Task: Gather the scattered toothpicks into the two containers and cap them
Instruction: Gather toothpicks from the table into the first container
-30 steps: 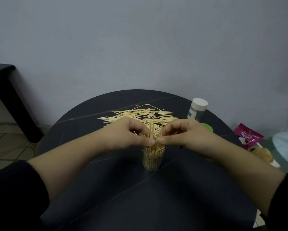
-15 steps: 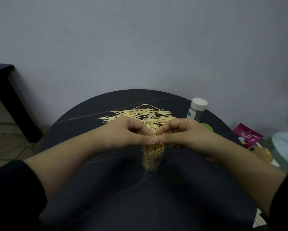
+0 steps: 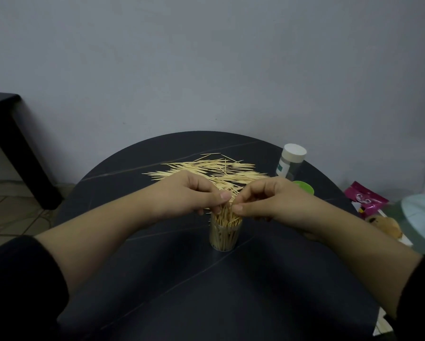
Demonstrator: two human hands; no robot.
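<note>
Nearest, two black sleeves, the left sleeve [image 3: 17, 279] and the right sleeve [image 3: 420, 296], are entering from the bottom corners, and both bare forearms are reaching forward over the dark round tabletop [image 3: 206, 291].

Just beyond mid-tabletop, a clear container [image 3: 223, 238] is standing upright and uncapped. A bundle of toothpicks [image 3: 227, 216] is filling it, with the tips projecting above the rim.

Both hands are meeting directly above this container. The left hand [image 3: 189, 195] is pinching the projecting tips between thumb and curled fingers from the left side. The right hand [image 3: 270, 200] is pinching the same tips from the right side, with its fingers curled likewise. The two thumb tips are sitting just beside each other.

Behind the hands, the scattered toothpicks [image 3: 201, 167] are lying flat in a loose pile, mostly pointing left to right.

To the far right, a green lid [image 3: 305, 188] is lying on the tabletop, partly hidden by the right hand. Just behind it, a second container [image 3: 289, 166] is standing upright, wearing a white cap [image 3: 294, 151].

Off the right edge, a pink packet [image 3: 366, 199] and a pale blue round object [image 3: 420, 217] are lying lower down.

At far left, a dark piece of furniture [image 3: 7, 134] is standing against the grey wall [image 3: 206, 70].
</note>
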